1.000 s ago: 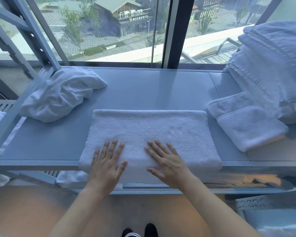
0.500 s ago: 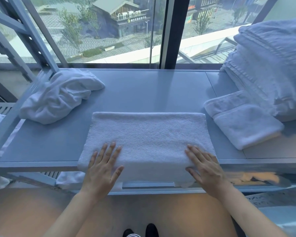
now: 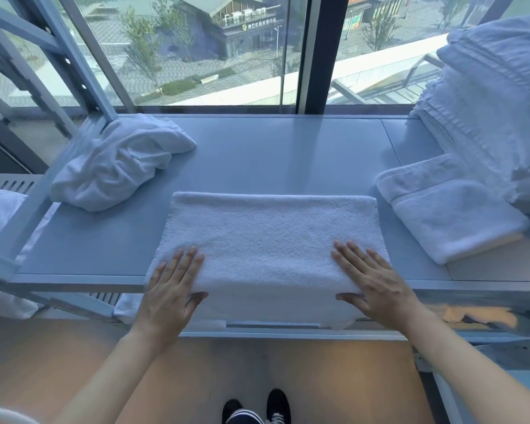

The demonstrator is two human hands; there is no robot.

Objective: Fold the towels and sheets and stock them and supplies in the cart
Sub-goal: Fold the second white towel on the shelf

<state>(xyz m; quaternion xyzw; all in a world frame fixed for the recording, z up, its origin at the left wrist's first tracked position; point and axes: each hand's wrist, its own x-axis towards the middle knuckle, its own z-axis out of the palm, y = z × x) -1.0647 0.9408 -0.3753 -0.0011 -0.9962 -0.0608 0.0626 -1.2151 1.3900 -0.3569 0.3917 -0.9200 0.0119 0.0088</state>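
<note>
— Where is the towel?

— The folded white towel [image 3: 266, 240] lies flat on the grey shelf [image 3: 273, 154], and its near edge hangs a little over the front rim.

— And the hands?

— Both lie flat on it, fingers straight and spread. The left hand [image 3: 170, 289] presses the near left corner, the right hand [image 3: 371, 283] the near right corner. Neither grips anything.

— What else is there?

— A crumpled towel [image 3: 117, 163] at the far left, a small folded towel [image 3: 450, 209] at the right, beside a tall stack of linen [image 3: 490, 111].
</note>
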